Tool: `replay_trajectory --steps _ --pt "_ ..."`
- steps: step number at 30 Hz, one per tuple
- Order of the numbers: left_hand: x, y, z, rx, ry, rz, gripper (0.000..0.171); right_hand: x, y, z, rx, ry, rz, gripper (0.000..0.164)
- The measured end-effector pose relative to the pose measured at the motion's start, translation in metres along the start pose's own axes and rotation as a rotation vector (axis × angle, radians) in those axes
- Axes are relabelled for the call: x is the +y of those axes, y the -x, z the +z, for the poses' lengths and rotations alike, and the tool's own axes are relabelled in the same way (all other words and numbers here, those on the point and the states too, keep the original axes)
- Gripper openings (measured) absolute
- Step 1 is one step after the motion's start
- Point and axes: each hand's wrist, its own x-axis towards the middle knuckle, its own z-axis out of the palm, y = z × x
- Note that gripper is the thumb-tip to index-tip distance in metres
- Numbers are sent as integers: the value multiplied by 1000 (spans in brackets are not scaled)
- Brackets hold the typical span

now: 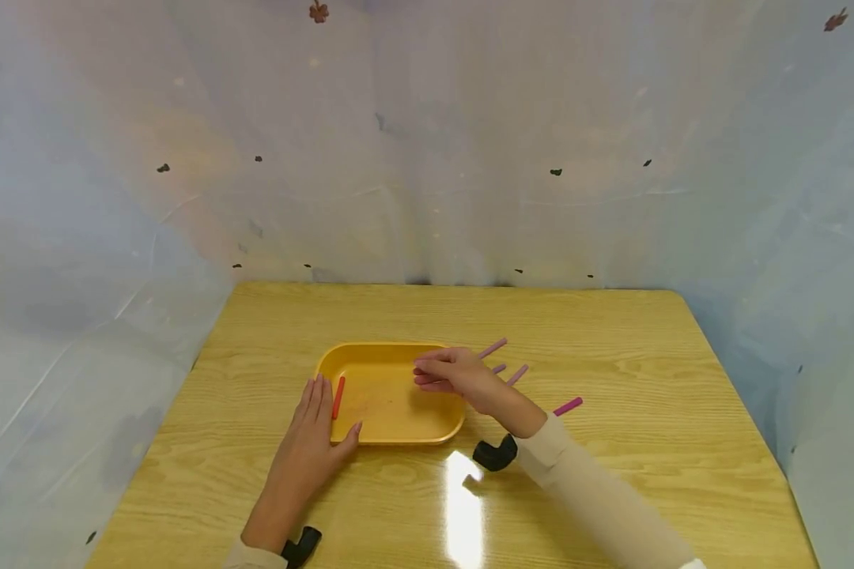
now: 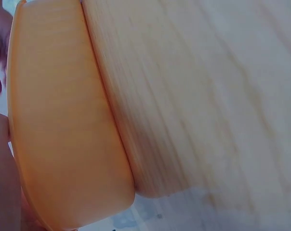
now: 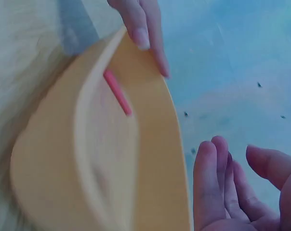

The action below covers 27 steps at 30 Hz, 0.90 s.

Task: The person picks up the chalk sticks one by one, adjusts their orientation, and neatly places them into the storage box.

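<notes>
A shallow yellow tray [image 1: 391,433] sits on the wooden table. My left hand [image 1: 313,438] rests on its left end, fingers straight along the rim and thumb by the near edge. Inside the tray, close to that hand, lies a thin red stick [image 1: 338,397], also visible in the right wrist view as a red stick [image 3: 117,92]. Over the tray's right end hovers my right hand [image 1: 459,378]. In the right wrist view its thumb and fingers [image 3: 205,187] stand apart with nothing seen between them. The left wrist view mostly shows the tray's outer wall [image 2: 63,115].
Right of the tray, partly behind my right hand and forearm, lie a pink stick [image 1: 493,348], a purple stick [image 1: 499,368], a mauve stick [image 1: 518,374] and a magenta stick [image 1: 568,406]. Pale sheeting [image 1: 427,197] hangs behind and beside the table [image 1: 612,340].
</notes>
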Motion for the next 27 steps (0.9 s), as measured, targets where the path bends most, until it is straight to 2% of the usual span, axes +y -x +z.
replay_trajectory --steps 7,14,17,22,27 --pt "-1 1 -3 -16 6 -1 90 -2 30 -44 101 180 -73 39" --pt "-2 1 -5 -10 8 -5 92 10 47 -76 198 406 -60 35" --pt "-3 2 -5 -8 4 -8 92 18 52 -85 234 522 -43 32" --pt "-4 2 -4 -16 6 -10 92 27 57 -92 285 804 -28 20" --pt "-3 1 -5 -31 11 -16 92 35 57 -93 275 879 -41 15"
